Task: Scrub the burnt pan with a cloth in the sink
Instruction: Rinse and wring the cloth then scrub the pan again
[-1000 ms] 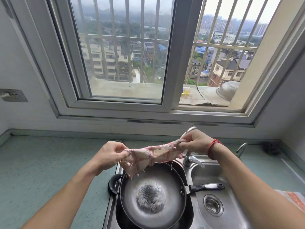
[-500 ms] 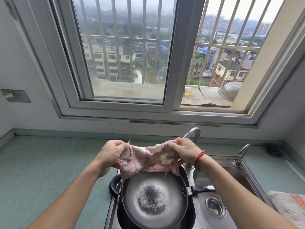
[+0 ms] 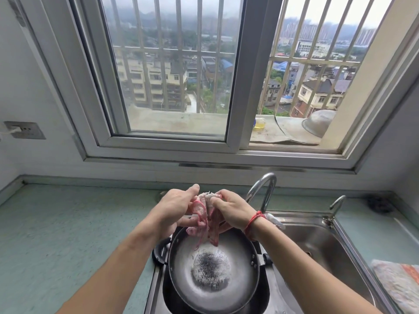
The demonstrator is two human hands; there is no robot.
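A barred window looks over rooftops above a pale green counter point(image 3: 68, 223) and a steel sink point(image 3: 322, 241). In the sink's left basin sits the pan point(image 3: 213, 270), its centre charred black and no scrubbing seemingly begun. Above its far rim, the left hand point(image 3: 174, 211) and right hand point(image 3: 231, 211) press together, bunching the frayed pink-and-white cloth point(image 3: 205, 220) between closed fingers; the scrubbing itself remains.

One round grey metal pan with a burnt centre point(image 3: 213, 268), one pink-and-white frayed cloth point(image 3: 205, 219), two curved steel taps point(image 3: 264, 191), two bare hands point(image 3: 174, 209).
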